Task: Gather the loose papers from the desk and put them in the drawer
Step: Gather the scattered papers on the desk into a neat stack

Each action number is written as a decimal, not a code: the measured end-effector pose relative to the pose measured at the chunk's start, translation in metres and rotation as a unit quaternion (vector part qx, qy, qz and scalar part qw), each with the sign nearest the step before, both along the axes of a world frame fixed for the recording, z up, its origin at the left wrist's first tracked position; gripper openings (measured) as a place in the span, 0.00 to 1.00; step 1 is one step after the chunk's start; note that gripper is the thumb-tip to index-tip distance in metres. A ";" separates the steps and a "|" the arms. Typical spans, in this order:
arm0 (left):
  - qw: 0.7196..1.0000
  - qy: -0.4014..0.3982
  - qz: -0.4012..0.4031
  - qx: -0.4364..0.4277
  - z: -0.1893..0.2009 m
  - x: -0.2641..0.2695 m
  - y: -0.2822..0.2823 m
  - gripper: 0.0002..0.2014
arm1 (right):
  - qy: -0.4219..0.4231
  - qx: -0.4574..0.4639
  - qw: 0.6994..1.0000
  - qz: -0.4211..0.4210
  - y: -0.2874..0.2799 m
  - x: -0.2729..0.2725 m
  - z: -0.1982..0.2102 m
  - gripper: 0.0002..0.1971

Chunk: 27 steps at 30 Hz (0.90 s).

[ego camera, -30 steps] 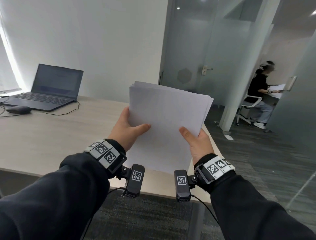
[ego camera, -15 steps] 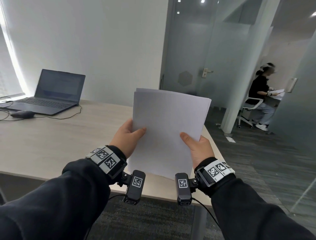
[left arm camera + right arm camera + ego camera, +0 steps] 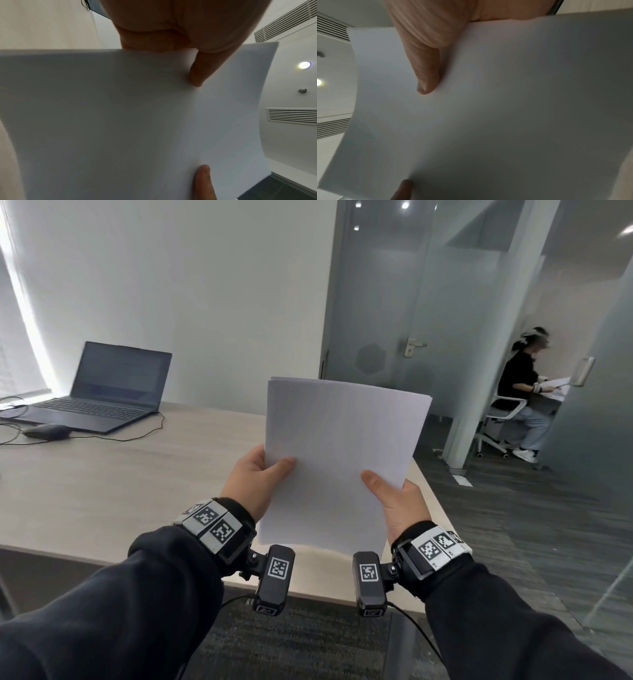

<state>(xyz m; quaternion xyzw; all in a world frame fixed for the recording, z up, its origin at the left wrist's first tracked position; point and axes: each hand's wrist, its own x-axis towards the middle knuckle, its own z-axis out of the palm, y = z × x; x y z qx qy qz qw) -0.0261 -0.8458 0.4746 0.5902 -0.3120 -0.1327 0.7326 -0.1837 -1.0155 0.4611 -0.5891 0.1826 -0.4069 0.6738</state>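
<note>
An office room with pale walls and frosted glass partitions is shown. A light wood surface point(image 3: 102, 481) is seen below, with an open laptop point(image 3: 102, 392) at its far left. A stack of white papers point(image 3: 339, 460) is held upright in the air above the surface's near edge. Its left side is pinched by the left hand point(image 3: 255, 484), its right side by the right hand point(image 3: 399, 503), thumbs pressed on the front; the fingers behind are hidden.
</note>
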 end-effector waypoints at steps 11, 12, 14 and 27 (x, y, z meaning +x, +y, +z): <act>1.000 0.007 0.000 0.029 -0.008 -0.004 0.000 0.13 | 0.023 -0.018 1.000 0.008 0.002 -0.003 -0.013 0.07; 1.000 0.007 0.001 0.027 -0.006 -0.003 0.000 0.14 | 0.020 -0.015 1.000 0.007 0.001 -0.003 -0.012 0.08; 1.000 0.006 0.000 0.024 -0.007 -0.002 0.000 0.11 | 0.023 -0.015 1.000 0.011 -0.001 -0.003 -0.014 0.10; 0.995 0.017 0.010 0.097 -0.045 0.003 -0.001 0.09 | 0.085 -0.011 0.996 0.024 -0.001 -0.008 -0.044 0.08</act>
